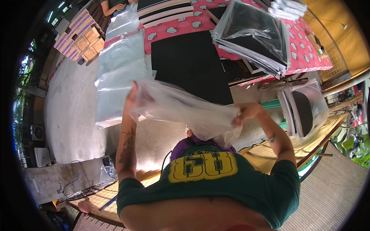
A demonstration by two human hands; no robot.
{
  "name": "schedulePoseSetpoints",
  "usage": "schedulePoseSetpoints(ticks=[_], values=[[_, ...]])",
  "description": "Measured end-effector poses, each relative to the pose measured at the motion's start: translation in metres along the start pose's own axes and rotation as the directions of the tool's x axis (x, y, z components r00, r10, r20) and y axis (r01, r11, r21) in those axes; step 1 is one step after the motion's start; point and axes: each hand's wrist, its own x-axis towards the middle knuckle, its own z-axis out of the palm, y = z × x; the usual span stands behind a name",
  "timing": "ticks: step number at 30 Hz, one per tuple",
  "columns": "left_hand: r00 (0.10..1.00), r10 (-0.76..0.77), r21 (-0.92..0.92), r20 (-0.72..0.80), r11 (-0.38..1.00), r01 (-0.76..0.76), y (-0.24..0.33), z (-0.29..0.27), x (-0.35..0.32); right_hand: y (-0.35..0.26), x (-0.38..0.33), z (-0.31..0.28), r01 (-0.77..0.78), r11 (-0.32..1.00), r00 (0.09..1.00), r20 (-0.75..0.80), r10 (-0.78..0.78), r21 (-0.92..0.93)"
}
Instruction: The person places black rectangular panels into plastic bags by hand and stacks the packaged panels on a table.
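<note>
A clear plastic bag (181, 106) is stretched between my two hands, above the near edge of the table and in front of my body. My left hand (133, 96) holds its left end; some of those fingers are blurred behind the film. At the other end, my right hand (249, 111) grips the bunched plastic with fingers closed. Just beyond the bag lies a flat black board (189, 61) on the table. Left of it rests a stack of flat clear plastic bags (119, 77), close to my left hand.
Bagged black panels (254, 38) are piled at the right of the pink patterned table cover (169, 29). More framed panels (165, 11) sit at the far side. Another person's hand (119, 7) shows far left. Wrapped panels (302, 109) stand at right; stacked boxes (83, 38) stand left.
</note>
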Motion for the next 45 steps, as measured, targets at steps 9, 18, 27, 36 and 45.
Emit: schedulePoseSetpoints(ticks=[9,18,27,36,45], values=[[0.968,0.190,-0.416,-0.164,0.877,-0.242,-0.039,0.020,-0.057,0.015,-0.023,0.045,-0.381,0.865,0.841,-0.266,0.470,0.326],[0.518,0.048,0.208,-0.854,0.944,0.256,-0.125,0.078,-0.011,0.077,0.033,0.069,-0.524,0.807,0.256,-0.954,-0.155,-0.272],[0.504,0.159,0.221,-0.849,0.973,0.065,-0.072,0.076,-0.033,-0.001,0.027,0.063,-0.381,0.917,0.427,-0.902,0.058,-0.121],[0.607,0.541,-0.498,-0.582,0.353,-0.792,0.133,-0.030,-0.028,-0.219,0.083,0.010,0.762,0.470,0.645,-0.451,-0.618,0.446],[0.773,0.107,-0.643,-0.625,0.490,-0.588,0.072,-0.112,0.157,-0.122,0.153,-0.124,0.687,0.616,0.543,-0.835,-0.084,0.385]])
